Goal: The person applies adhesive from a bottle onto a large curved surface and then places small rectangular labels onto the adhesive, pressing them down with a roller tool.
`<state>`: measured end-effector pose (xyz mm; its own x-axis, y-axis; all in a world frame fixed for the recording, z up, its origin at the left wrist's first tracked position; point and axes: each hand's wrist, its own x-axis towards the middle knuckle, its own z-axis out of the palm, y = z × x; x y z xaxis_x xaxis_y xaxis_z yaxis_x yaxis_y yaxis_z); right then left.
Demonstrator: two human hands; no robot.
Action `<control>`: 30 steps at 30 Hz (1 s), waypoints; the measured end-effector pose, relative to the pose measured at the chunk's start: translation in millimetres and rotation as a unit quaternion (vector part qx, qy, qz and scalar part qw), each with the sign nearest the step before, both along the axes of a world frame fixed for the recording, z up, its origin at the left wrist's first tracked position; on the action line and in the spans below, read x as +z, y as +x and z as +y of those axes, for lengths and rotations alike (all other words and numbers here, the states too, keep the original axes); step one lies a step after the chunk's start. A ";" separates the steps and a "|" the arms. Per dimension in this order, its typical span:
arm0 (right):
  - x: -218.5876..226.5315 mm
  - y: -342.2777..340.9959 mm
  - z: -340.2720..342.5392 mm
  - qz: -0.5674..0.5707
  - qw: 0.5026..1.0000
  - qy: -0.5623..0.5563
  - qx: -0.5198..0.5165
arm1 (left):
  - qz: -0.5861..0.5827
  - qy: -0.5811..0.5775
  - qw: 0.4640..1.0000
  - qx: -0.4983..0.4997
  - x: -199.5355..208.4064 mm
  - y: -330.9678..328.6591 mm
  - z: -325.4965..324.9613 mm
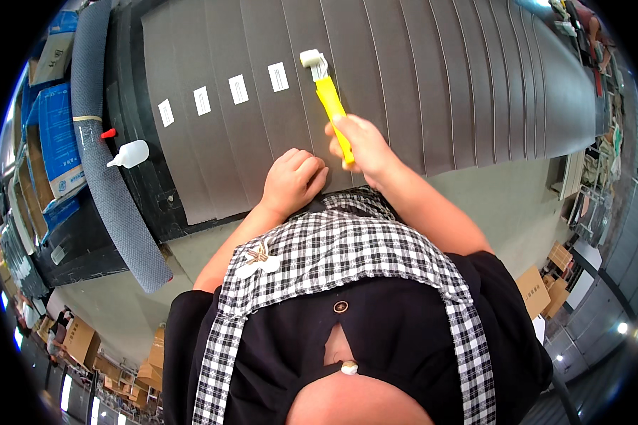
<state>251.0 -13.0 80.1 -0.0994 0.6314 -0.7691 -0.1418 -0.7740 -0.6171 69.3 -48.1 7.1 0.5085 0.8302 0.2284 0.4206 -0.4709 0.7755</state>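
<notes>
My right hand (365, 147) is closed round the yellow handle of a small hand roller (331, 106). Its white roller head lies over the dark grey sheets (404, 78), which overlap one another in a row across the table. Just left of the roller head is a white label (278, 77) on one sheet; similar labels sit on the sheets further left. My left hand (295, 180) rests near the sheets' front edge with its fingers curled in. Whether anything is inside those fingers is hidden.
A rolled grey textured mat (92, 142) runs along the left side. Between it and the sheets lies a white squeeze bottle (130, 154), with a red cap (108, 133) close by. Blue-printed cardboard boxes (58, 138) stand at the far left. More cartons (535, 292) are on the floor at right.
</notes>
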 end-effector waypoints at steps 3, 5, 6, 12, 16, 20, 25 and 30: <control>4.2 -0.6 15.7 -0.013 1.000 -0.006 -0.002 | -0.005 -0.001 1.000 -0.001 -0.2 1.5 0.8; 2.0 1.6 -7.6 0.005 1.000 -0.009 -0.009 | -0.004 -0.003 1.000 0.001 -0.6 0.2 -0.6; 3.3 4.2 -21.5 0.011 1.000 -0.011 -0.014 | -0.006 -0.005 1.000 0.002 0.0 0.6 -1.5; 4.5 -1.0 -8.1 0.010 0.999 -0.013 -0.031 | -0.008 -0.008 1.000 -0.004 -0.5 -1.1 -1.4; 1.2 1.4 5.9 0.023 0.999 -0.008 -0.048 | -0.014 -0.003 1.000 -0.003 -0.9 0.1 1.5; 15.6 11.7 -43.1 0.040 0.997 -0.052 -0.040 | -0.011 -0.008 1.000 0.000 0.3 1.4 0.6; 9.8 5.3 -7.6 0.063 0.994 -0.014 -0.090 | -0.009 -0.008 1.000 -0.003 0.8 1.2 0.2; 8.8 11.8 -6.7 0.064 0.994 -0.024 -0.079 | -0.014 -0.005 1.000 -0.002 0.9 2.1 0.8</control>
